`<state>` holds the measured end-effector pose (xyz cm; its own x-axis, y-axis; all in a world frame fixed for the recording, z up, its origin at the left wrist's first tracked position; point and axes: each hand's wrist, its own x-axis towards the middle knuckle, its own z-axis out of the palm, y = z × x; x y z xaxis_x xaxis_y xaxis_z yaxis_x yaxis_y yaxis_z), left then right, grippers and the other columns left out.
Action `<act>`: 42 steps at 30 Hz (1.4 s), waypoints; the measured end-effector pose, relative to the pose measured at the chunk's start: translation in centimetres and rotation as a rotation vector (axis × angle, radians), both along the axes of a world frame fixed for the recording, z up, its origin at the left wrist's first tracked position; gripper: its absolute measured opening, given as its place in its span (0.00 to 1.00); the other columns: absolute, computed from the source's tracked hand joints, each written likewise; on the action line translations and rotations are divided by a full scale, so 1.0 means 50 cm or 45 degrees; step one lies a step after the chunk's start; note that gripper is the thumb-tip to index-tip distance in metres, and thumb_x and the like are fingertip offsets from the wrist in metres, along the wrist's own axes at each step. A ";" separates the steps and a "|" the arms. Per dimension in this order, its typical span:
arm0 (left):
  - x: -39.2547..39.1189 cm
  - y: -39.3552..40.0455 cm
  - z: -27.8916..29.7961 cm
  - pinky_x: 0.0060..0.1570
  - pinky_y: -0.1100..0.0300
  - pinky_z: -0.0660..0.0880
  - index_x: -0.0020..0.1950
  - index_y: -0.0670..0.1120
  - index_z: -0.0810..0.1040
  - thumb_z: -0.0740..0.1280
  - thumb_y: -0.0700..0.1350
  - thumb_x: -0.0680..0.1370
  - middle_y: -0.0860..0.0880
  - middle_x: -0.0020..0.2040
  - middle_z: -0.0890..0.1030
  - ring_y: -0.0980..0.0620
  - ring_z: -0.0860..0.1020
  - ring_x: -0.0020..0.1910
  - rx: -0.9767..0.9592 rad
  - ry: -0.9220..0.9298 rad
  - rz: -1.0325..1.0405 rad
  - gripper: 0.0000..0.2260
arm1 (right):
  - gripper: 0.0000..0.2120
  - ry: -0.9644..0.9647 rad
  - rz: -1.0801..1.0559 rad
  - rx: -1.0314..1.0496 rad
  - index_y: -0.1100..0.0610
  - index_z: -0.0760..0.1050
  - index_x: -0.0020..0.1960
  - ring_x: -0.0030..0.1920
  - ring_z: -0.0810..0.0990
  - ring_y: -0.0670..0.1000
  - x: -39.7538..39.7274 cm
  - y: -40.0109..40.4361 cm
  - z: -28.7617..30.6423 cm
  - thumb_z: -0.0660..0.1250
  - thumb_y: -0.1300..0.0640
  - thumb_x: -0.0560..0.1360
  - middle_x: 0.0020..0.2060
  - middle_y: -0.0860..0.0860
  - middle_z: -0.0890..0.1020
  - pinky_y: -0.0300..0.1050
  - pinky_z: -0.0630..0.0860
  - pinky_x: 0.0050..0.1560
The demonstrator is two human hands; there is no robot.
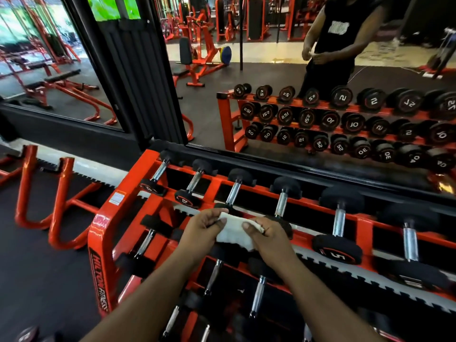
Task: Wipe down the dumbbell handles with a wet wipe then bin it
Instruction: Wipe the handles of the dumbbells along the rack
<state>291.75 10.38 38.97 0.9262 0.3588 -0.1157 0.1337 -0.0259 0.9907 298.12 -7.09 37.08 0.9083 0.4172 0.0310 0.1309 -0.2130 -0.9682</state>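
A white wet wipe (234, 233) is stretched between both hands above the orange dumbbell rack (138, 178). My left hand (201, 230) pinches its left edge with thumb and fingers. My right hand (267, 234) pinches its right edge. Black dumbbells with chrome handles lie in rows on the rack: one handle (233, 192) runs just beyond the wipe, another (281, 204) lies right of it, and a 5 kg dumbbell (338, 248) sits further right. The near ends of the dumbbells under my hands are hidden.
A wall mirror (283, 70) behind the rack reflects the rack, the gym floor and a person in black. Orange tubular frames (59, 201) stand on the dark floor to the left. Benches and machines show through the glass at upper left.
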 end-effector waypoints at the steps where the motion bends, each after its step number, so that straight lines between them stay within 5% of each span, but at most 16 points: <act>1: 0.001 -0.004 -0.002 0.54 0.49 0.82 0.58 0.43 0.83 0.67 0.42 0.83 0.42 0.50 0.87 0.42 0.85 0.53 -0.045 0.023 -0.014 0.07 | 0.11 0.000 0.005 -0.015 0.57 0.80 0.44 0.34 0.80 0.52 0.002 0.006 -0.005 0.67 0.51 0.80 0.36 0.55 0.83 0.48 0.77 0.37; 4: 0.014 -0.015 -0.014 0.50 0.49 0.82 0.53 0.45 0.85 0.69 0.50 0.82 0.44 0.46 0.87 0.46 0.86 0.48 0.026 0.078 -0.068 0.10 | 0.12 0.002 0.061 -0.055 0.55 0.79 0.43 0.35 0.80 0.51 0.013 0.029 -0.013 0.67 0.47 0.80 0.36 0.51 0.83 0.46 0.76 0.37; 8: 0.042 0.013 -0.037 0.40 0.56 0.81 0.49 0.48 0.86 0.70 0.49 0.81 0.49 0.41 0.87 0.50 0.85 0.41 0.254 0.010 0.062 0.07 | 0.08 0.013 0.003 -0.022 0.47 0.78 0.50 0.44 0.82 0.44 0.033 0.054 -0.010 0.69 0.44 0.77 0.44 0.46 0.83 0.42 0.80 0.44; 13: 0.077 0.086 -0.059 0.33 0.58 0.78 0.47 0.44 0.84 0.67 0.51 0.83 0.43 0.38 0.85 0.46 0.83 0.35 0.226 0.028 0.023 0.12 | 0.13 -0.242 -0.020 -0.301 0.50 0.77 0.40 0.36 0.78 0.45 0.075 0.110 -0.024 0.65 0.45 0.80 0.35 0.48 0.80 0.44 0.74 0.39; 17: 0.116 0.154 -0.102 0.29 0.61 0.75 0.48 0.46 0.81 0.66 0.51 0.84 0.44 0.37 0.82 0.53 0.79 0.31 0.202 0.115 -0.004 0.11 | 0.17 0.017 -0.183 -0.241 0.53 0.75 0.40 0.37 0.82 0.54 0.096 0.138 -0.065 0.62 0.44 0.81 0.33 0.51 0.81 0.42 0.75 0.37; 20: 0.142 0.185 -0.130 0.27 0.64 0.73 0.50 0.46 0.81 0.65 0.49 0.84 0.50 0.37 0.81 0.59 0.78 0.29 0.130 0.125 -0.154 0.09 | 0.10 0.320 -0.271 0.022 0.47 0.76 0.57 0.50 0.83 0.48 0.100 0.193 -0.070 0.66 0.44 0.79 0.48 0.46 0.84 0.45 0.79 0.53; 22: 0.162 0.204 -0.146 0.27 0.63 0.73 0.52 0.44 0.81 0.65 0.48 0.84 0.51 0.36 0.81 0.58 0.77 0.29 0.053 0.112 -0.203 0.09 | 0.16 0.603 -0.218 0.254 0.48 0.74 0.64 0.54 0.84 0.51 0.105 0.239 -0.071 0.70 0.48 0.78 0.54 0.49 0.84 0.48 0.80 0.56; 26: 0.203 0.238 -0.182 0.26 0.61 0.72 0.50 0.42 0.80 0.66 0.47 0.84 0.52 0.32 0.78 0.55 0.75 0.29 0.040 0.107 -0.179 0.10 | 0.08 0.744 -0.283 0.455 0.60 0.81 0.55 0.45 0.85 0.58 0.110 0.281 -0.093 0.70 0.65 0.77 0.49 0.63 0.85 0.48 0.82 0.45; 30: 0.245 0.262 -0.226 0.28 0.61 0.73 0.48 0.47 0.80 0.66 0.49 0.84 0.53 0.30 0.77 0.55 0.74 0.28 0.035 0.139 -0.047 0.08 | 0.07 0.758 -0.482 0.405 0.60 0.82 0.55 0.44 0.84 0.56 0.147 0.257 -0.142 0.69 0.65 0.78 0.48 0.60 0.86 0.48 0.82 0.43; 32: 0.273 0.265 -0.257 0.37 0.58 0.75 0.50 0.51 0.78 0.67 0.51 0.83 0.53 0.35 0.81 0.53 0.77 0.34 0.176 0.142 0.025 0.06 | 0.10 0.594 -0.540 0.226 0.52 0.82 0.57 0.48 0.84 0.53 0.192 0.228 -0.165 0.68 0.63 0.79 0.53 0.56 0.86 0.48 0.82 0.48; 36: 0.336 0.231 -0.303 0.58 0.51 0.73 0.61 0.50 0.77 0.65 0.50 0.83 0.49 0.56 0.81 0.47 0.78 0.57 0.481 0.244 0.123 0.09 | 0.20 -0.260 -0.355 -0.398 0.47 0.74 0.71 0.66 0.75 0.43 0.316 0.212 -0.188 0.63 0.60 0.82 0.67 0.45 0.78 0.39 0.70 0.67; 40: 0.401 0.186 -0.327 0.61 0.49 0.69 0.64 0.46 0.77 0.59 0.48 0.83 0.43 0.63 0.79 0.40 0.74 0.64 0.287 0.498 0.385 0.13 | 0.30 -1.052 0.388 -1.048 0.53 0.61 0.79 0.79 0.59 0.51 0.428 0.241 -0.251 0.60 0.66 0.79 0.78 0.51 0.63 0.57 0.58 0.77; 42: 0.427 0.181 -0.337 0.63 0.48 0.68 0.67 0.46 0.76 0.55 0.49 0.83 0.40 0.65 0.79 0.37 0.74 0.65 0.103 0.619 0.531 0.17 | 0.28 -1.234 0.832 -1.319 0.51 0.56 0.81 0.80 0.52 0.51 0.454 0.241 -0.275 0.51 0.62 0.82 0.80 0.50 0.59 0.60 0.51 0.78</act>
